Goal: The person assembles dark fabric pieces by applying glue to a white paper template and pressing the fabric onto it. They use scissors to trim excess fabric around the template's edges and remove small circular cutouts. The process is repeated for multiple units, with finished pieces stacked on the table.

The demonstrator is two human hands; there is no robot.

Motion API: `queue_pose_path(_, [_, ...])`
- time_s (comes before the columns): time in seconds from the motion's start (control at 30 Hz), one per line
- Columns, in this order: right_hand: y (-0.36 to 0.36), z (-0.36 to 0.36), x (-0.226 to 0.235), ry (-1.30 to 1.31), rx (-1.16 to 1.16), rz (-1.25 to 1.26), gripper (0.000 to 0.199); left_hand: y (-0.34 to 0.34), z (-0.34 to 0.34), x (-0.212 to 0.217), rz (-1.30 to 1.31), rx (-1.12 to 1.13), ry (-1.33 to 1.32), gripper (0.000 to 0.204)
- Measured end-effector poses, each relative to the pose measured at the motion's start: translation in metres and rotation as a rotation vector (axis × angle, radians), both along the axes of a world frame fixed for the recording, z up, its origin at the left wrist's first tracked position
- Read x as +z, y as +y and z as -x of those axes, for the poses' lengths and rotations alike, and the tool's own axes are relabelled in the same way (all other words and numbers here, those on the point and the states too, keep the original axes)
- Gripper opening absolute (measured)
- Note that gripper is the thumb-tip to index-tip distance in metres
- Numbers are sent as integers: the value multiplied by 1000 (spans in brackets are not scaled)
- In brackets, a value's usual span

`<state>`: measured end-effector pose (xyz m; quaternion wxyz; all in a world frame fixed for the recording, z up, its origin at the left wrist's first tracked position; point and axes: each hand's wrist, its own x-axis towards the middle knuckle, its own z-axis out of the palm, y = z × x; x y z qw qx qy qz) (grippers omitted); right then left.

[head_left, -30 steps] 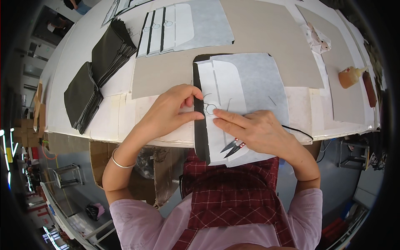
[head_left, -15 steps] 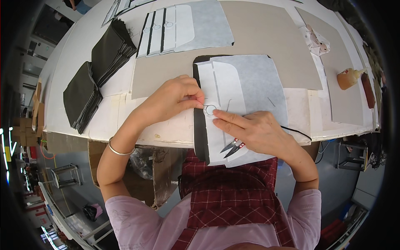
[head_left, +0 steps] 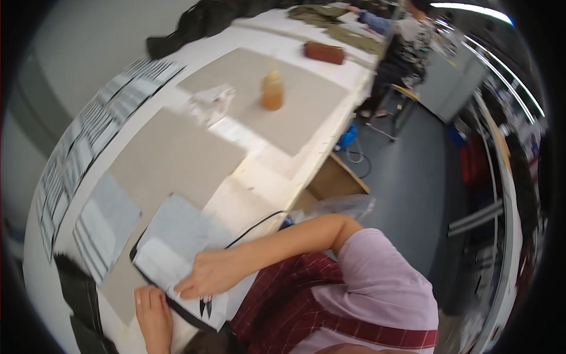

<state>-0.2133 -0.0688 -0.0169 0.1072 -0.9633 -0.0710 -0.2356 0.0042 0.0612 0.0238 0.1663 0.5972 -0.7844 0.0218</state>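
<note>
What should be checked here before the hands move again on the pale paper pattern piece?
1. Right hand flat on the pale grey paper pattern piece: ok.
2. Left hand at the piece's near edge, touching it: ok.
3. Small black-handled snips below the right hand, blade tips free of the fingers: cannot tell.
4. Thin black cord lying across the white table, away from the hands: ok.
5. Amber plastic bottle upright, far from the work: ok.

Matt grey cloth piece (head_left: 177, 227), glossy amber plastic bottle (head_left: 272, 91)
</note>
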Motion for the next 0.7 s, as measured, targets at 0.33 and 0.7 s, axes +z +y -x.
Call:
queue_pose_path(0.33, [1,-6,-11,-60,4,-34,11,0,-6,14,-108,8,99,12])
queue_pose_path(0.7, [1,-5,-1,-155,-131,-433,16,-3,-2,7,-34,-62,92,8])
